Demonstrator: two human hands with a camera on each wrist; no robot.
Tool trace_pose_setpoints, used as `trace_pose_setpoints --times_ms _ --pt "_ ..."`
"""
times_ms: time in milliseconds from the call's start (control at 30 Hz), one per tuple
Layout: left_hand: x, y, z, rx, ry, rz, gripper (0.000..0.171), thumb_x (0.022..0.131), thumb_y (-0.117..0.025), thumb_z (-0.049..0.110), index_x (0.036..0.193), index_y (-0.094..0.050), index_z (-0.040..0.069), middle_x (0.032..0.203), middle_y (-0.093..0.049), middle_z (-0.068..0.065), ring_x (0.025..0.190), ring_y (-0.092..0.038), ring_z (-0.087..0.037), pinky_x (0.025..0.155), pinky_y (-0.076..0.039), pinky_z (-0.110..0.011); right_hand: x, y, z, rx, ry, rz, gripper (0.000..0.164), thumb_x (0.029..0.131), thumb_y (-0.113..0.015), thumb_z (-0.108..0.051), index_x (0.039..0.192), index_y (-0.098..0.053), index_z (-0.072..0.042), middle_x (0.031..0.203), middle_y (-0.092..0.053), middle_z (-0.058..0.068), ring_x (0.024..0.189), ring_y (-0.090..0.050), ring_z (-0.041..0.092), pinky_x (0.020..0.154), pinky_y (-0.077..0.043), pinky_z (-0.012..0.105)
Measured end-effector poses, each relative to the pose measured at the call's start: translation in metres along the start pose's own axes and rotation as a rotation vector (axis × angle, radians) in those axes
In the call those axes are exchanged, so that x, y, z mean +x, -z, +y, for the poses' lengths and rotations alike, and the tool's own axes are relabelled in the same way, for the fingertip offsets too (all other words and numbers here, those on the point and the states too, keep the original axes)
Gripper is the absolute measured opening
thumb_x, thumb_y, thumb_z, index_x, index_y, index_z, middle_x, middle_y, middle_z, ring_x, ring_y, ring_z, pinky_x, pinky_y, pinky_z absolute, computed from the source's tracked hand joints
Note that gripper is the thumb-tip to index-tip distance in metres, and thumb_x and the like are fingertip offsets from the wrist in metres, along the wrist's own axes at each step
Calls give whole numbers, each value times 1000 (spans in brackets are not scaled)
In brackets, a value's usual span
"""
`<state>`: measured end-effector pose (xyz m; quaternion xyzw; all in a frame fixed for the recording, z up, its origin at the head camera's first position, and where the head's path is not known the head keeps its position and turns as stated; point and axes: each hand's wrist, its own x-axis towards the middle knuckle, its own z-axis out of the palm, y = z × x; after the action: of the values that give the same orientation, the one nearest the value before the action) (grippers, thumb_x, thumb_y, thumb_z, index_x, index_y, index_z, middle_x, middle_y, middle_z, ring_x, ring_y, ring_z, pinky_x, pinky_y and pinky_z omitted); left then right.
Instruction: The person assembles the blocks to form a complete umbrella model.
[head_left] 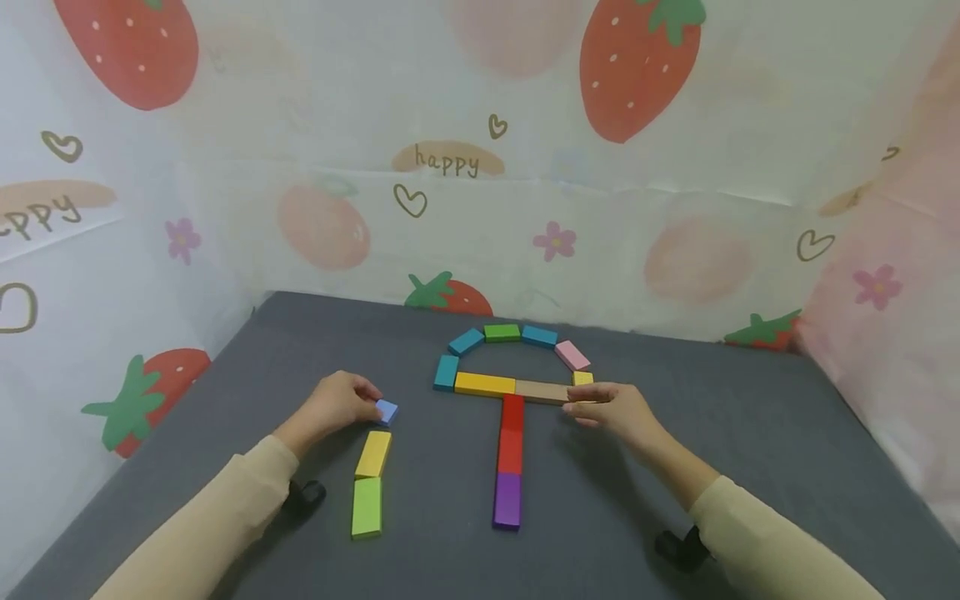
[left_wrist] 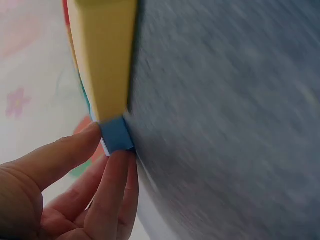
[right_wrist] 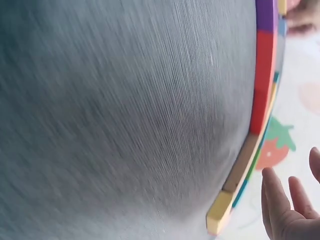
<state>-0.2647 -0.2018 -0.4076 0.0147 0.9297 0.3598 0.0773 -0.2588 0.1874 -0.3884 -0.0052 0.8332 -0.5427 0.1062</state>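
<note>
My left hand [head_left: 333, 404] pinches a small blue block [head_left: 387, 412] between thumb and fingertips. In the left wrist view that blue block [left_wrist: 116, 135] lines up with the end of a yellow block [head_left: 373, 455], and a light green block [head_left: 367, 508] follows nearer to me. My right hand [head_left: 618, 412] has its fingers extended beside the right end of the tan block [head_left: 540, 391] and the small yellow block [head_left: 582, 378]. The right wrist view shows those fingers spread, holding nothing, apart from the yellow block [right_wrist: 218, 211].
Teal [head_left: 446, 372], green [head_left: 502, 333] and pink [head_left: 573, 355] blocks belong to an arch over a yellow-and-tan bar. Below it runs a red [head_left: 511, 433] and purple [head_left: 507, 502] stem. A strawberry-printed cloth [head_left: 465, 225] hangs behind the dark grey table [head_left: 442, 475].
</note>
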Motion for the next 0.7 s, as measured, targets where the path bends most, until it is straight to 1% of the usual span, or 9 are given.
trace_pose_setpoints --times_ms 67,233,400,567,700 --pt "1 -5 8 25 -20 -13 29 82 -77 9 107 -72 -4 102 -71 -16 86 -63 -21 74 -55 -35 -7 -3 2 14 -4 -27 46 90 -74 -17 128 -62 5 129 -65 22 105 -72 22 94 -56 38" --pt "0 -18 27 42 -18 -53 25 82 -78 7 105 -74 -2 99 -73 -12 82 -63 -17 72 -56 -31 -19 -13 7 -4 -8 -68 47 87 -77 -20 127 -65 3 121 -71 17 100 -72 17 90 -58 35" --pt "-2 -28 36 64 -5 -93 21 82 -79 7 102 -76 3 93 -72 -7 80 -60 -16 72 -54 -29 -29 -21 9 -3 -17 -106 46 87 -78 -19 126 -65 3 123 -69 19 101 -72 17 88 -59 35" --pt "-8 -35 43 80 -36 -120 19 80 -81 8 98 -76 5 88 -72 -4 78 -59 -14 71 -53 -28 -35 -27 10 23 -74 -109 44 85 -79 -18 123 -68 1 121 -71 17 97 -72 14 86 -60 34" --pt "-17 -40 49 97 -56 -143 17 79 -82 8 95 -76 6 84 -70 -1 76 -57 -13 67 -51 -25 -41 -29 10 43 -100 -139 44 85 -79 -17 123 -67 1 119 -71 16 94 -72 14 85 -60 33"
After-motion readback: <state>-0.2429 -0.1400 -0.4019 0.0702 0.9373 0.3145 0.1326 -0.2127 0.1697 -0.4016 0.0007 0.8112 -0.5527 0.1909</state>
